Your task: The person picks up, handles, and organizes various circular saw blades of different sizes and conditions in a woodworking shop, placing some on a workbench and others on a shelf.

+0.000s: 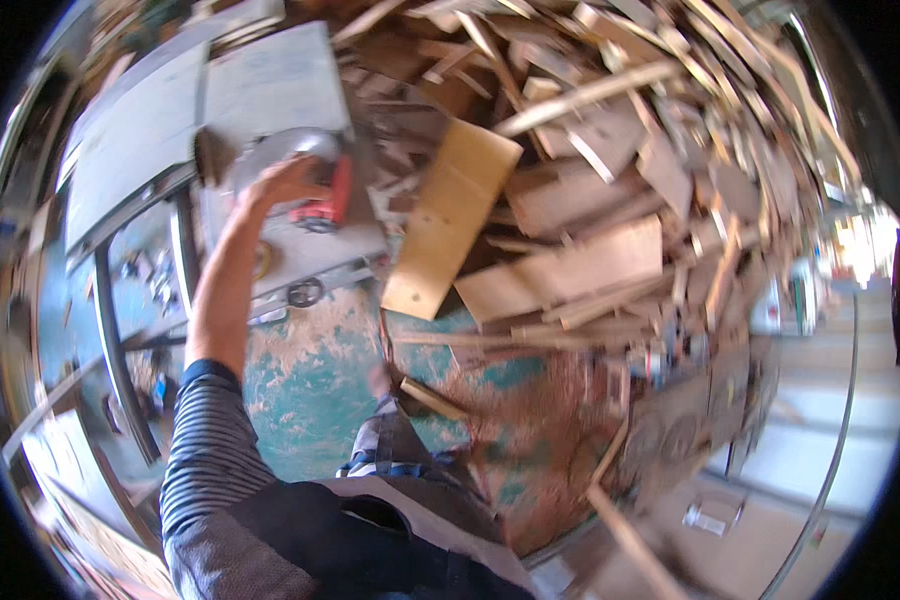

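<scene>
My left arm, in a striped sleeve, reaches up and forward to a machine bench. There my left hand (292,182) lies over a red-and-grey power saw (332,197), with its fingers curled on the saw's upper part. Motion blur softens the fingertips and the exact grip. The saw's round grey part (288,148) shows behind the hand. Under the saw is a pale bench top (305,245), with a dark handwheel (305,292) at its front edge. My right hand is out of sight.
Right of the saw rises a large heap of wood offcuts (590,190). A wide yellowish board (453,215) leans at its near side. Grey panels (140,150) extend left on a metal frame (120,340). Sawdust covers the green floor (315,400), where a small wood strip (433,398) lies near my leg.
</scene>
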`<state>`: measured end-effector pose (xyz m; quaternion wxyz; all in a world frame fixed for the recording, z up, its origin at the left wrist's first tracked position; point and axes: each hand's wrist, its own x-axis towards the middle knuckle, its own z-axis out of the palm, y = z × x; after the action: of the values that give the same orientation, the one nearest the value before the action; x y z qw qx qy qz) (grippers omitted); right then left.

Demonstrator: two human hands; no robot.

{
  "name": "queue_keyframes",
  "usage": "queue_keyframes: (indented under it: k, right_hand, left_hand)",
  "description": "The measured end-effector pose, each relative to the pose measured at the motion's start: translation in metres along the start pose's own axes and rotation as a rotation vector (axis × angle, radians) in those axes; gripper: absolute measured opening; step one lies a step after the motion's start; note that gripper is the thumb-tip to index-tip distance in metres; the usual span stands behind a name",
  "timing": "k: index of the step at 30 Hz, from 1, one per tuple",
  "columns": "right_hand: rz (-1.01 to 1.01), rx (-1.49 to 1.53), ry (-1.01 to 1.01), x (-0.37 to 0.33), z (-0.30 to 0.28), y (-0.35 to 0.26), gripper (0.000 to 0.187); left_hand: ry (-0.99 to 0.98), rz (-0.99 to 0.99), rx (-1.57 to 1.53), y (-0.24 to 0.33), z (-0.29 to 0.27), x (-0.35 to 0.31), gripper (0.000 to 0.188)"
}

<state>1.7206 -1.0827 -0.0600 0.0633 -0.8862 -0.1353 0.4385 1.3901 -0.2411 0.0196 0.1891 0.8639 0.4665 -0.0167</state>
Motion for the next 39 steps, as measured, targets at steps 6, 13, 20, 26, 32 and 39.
queue_keyframes:
  k: [6, 13, 20, 26, 32, 39]
  right_hand:
    - [-0.041, 0.034, 0.021, -0.043, 0.068, 0.067, 0.04]
    - [0.095, 0.159, 0.024, -0.05, 0.098, 0.101, 0.042]
    - [0.03, 0.281, 0.066, -0.008, 0.108, 0.216, 0.035]
    - [0.021, 0.258, 0.203, 0.001, 0.056, 0.328, 0.037]
    - [0.175, 0.712, 0.249, 0.005, -0.029, 0.361, 0.042]
    - [0.041, 0.887, 0.301, 0.018, -0.135, 0.317, 0.046]
  left_hand:
    - [0.241, 0.268, -0.004, 0.018, -0.001, 0.035, 0.057]
    - [0.377, 0.097, -0.586, 0.153, 0.183, -0.14, 0.039]
    - [-0.505, 0.148, -0.752, 0.425, 0.371, -0.328, 0.03]
    - [-0.803, 0.171, -1.009, 0.597, 0.357, -0.365, 0.025]
    - [-0.847, 0.04, -1.16, 0.728, 0.404, -0.325, 0.024]
    - [-0.678, -0.287, -1.375, 0.856, 0.478, -0.268, 0.032]
